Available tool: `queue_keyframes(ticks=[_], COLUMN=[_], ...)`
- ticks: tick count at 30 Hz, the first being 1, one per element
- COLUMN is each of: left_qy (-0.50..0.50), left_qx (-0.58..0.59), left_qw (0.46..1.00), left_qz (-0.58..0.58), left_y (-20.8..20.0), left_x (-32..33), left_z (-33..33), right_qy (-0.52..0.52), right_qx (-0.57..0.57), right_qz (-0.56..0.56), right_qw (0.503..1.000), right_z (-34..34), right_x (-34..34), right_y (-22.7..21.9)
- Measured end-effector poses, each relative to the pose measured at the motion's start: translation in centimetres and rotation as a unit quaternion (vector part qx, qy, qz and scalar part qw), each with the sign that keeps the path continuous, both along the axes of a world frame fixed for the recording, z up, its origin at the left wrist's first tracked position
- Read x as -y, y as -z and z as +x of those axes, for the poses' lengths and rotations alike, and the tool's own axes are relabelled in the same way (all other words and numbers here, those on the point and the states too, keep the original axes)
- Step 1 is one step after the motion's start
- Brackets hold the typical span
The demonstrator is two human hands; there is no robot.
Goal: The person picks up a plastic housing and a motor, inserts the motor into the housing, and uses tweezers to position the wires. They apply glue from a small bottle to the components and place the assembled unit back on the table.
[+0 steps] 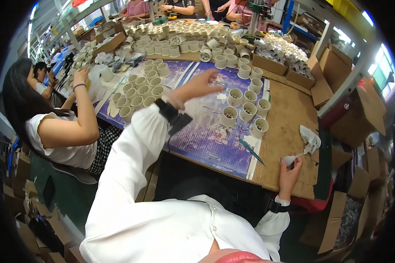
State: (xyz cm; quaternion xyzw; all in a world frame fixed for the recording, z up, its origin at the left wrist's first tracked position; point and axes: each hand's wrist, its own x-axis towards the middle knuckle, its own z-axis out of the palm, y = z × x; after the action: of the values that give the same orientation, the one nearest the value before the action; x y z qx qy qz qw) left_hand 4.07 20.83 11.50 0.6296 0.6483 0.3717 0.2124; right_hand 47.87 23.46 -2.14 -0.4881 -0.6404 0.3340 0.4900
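My left hand [199,86] reaches over the purple board [197,131], its fingers apart and nothing visible in them. It hovers left of a group of cream cylindrical cups [248,111] that hold small dark and light bits. Farther left stand several more cream cups [140,90], packed close together. At the right end of the table, my right hand [289,175] pinches a small whitish piece [289,160] whose kind I cannot make out. Just beyond it lies a crumpled white cloth [310,140]. A blue pen-like tool [251,151] rests near the board's front right corner.
A person [70,127] sits working at the left. Many cream cups [175,41] crowd the far side, near a green press [259,13]. Cardboard trays of small parts [272,63] stand at the back right. Open cartons [344,215] line the floor at the right.
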Motion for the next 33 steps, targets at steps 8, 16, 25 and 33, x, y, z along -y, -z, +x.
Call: queue_keyframes(ticks=[8, 16, 25, 33], left_qy=[-0.213, -0.29, -0.372, -0.245], left_qx=[-0.042, 0.109, 0.018, -0.162], left_qw=[0.975, 0.949, 0.925, 0.938], left_qz=[0.057, 0.067, -0.073, -0.183], left_y=[-8.7, -4.8, 6.6, 4.7], left_x=[-9.7, -16.2, -19.5, -20.4], left_z=[-13.9, -34.6, -39.3, -28.1], right_qy=[0.079, 0.135, 0.123, 0.101], right_qx=[0.131, 0.119, 0.128, 0.111], right_qz=[0.088, 0.095, 0.063, 0.044], right_qw=[0.984, 0.979, 0.982, 0.988], right_z=[0.4, 0.9, 0.8, 1.1], right_x=[2.3, 3.5, 3.5, 3.9], right_y=[-1.7, -1.6, -1.2, -1.5])
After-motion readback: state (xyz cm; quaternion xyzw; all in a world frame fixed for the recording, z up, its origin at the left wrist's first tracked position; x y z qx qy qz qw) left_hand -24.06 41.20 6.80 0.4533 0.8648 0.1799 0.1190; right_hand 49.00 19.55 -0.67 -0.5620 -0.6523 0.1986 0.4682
